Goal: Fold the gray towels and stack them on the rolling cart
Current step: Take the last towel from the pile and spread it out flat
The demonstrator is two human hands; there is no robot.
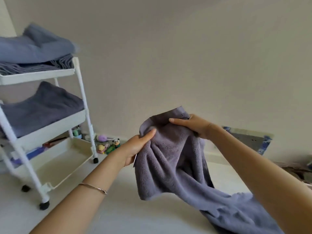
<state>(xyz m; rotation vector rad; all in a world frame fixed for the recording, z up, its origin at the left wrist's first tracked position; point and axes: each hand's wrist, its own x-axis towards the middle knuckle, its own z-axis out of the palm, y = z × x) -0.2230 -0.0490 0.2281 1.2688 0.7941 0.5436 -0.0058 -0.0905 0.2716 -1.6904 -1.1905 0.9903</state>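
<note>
A gray towel hangs crumpled in mid-air, its lower end trailing down to the bottom right. My left hand grips its upper left edge, thumb on top. My right hand grips the upper right edge, fingers curled over the fabric. To the left stands the white rolling cart. Folded gray towels are piled on its top shelf and more folded towels lie on the middle shelf. The bottom tray holds no towels.
Small toys and bottles sit on the floor by the wall behind the cart. A flat blue-edged panel leans low on the wall at right. Pale floor spreads below my arms.
</note>
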